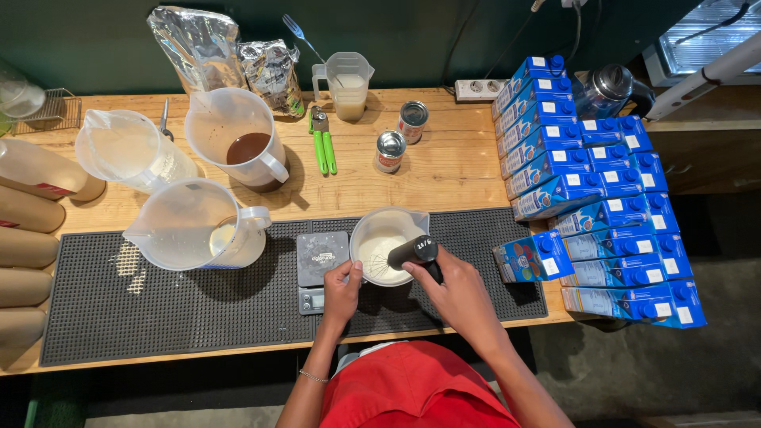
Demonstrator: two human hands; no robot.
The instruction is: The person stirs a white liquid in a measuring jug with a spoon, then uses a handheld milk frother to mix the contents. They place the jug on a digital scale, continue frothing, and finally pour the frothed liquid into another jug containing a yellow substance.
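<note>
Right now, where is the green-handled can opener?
The can opener lies on the wooden table at the back, between the jug of brown liquid and two tins.

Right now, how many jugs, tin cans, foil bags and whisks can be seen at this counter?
Jugs: 5
Tin cans: 2
Foil bags: 2
Whisk: 1
Total: 10
</note>
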